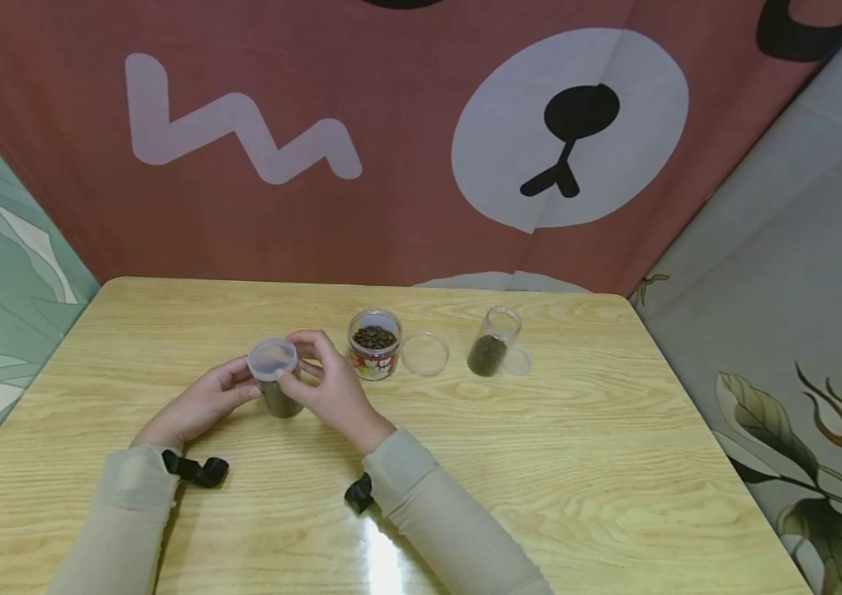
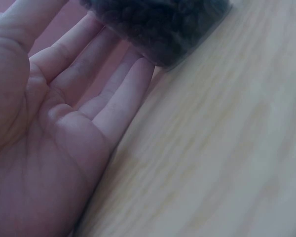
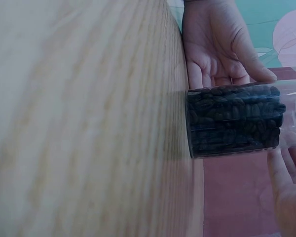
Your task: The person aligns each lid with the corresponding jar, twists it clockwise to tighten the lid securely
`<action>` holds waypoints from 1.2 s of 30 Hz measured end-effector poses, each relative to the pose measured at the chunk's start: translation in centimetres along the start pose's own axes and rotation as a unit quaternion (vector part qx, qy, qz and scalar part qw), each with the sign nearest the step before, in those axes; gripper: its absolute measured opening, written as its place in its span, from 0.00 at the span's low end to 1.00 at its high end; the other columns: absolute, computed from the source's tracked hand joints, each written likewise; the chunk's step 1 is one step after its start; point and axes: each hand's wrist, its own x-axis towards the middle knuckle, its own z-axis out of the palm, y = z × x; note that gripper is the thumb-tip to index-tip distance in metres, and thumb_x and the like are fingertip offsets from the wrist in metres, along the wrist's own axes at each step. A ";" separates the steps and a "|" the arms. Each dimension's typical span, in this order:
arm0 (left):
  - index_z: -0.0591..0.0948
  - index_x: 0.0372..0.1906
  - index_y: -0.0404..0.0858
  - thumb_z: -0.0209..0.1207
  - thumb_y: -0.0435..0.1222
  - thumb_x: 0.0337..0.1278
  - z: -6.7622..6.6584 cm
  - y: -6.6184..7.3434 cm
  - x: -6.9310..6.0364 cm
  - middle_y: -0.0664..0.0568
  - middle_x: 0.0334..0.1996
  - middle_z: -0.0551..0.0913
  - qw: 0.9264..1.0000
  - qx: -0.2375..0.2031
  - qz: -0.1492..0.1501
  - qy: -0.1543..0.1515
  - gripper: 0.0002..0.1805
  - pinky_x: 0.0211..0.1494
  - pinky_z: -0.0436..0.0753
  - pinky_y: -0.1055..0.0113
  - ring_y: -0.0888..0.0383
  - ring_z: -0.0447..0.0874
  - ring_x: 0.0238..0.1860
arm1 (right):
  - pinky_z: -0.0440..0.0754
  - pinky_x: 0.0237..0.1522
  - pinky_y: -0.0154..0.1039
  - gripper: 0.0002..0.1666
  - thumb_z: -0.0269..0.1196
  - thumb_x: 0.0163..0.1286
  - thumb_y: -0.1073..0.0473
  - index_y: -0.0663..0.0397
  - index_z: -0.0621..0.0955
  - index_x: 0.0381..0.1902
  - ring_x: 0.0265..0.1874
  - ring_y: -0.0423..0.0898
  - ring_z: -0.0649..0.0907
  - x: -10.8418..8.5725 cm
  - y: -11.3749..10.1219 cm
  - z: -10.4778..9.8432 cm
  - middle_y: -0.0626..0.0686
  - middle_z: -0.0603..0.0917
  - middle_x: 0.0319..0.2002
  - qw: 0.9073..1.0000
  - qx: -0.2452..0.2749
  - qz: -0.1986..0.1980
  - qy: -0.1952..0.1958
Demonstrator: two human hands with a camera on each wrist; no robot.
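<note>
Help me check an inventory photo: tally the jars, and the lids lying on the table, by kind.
Tall jars: 2 (left jar, right jar)
Wide printed jar: 1
Loose lids: 2 (larger lid, smaller lid)
Total: 5

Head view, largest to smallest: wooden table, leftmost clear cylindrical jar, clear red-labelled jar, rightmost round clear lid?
1. Wooden table
2. Leftmost clear cylindrical jar and clear red-labelled jar: too close to rank; leftmost is nearer
3. Rightmost round clear lid

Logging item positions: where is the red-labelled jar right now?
In the head view, the red-labelled jar stands on the far half of the table, just left of the picture's middle, between the right hand and a round clear lid.
</note>
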 end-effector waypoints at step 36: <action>0.53 0.77 0.22 0.54 0.35 0.76 0.1 0.7 0.0 0.26 0.74 0.57 0.999 0.023 -0.022 0.009 0.36 0.61 0.72 0.81 0.77 0.72 0.61 | 0.75 0.63 0.30 0.27 0.66 0.72 0.59 0.54 0.72 0.66 0.62 0.39 0.77 0.6 3.0 0.8 0.53 0.79 0.62 1.000 -0.008 0.023 0.011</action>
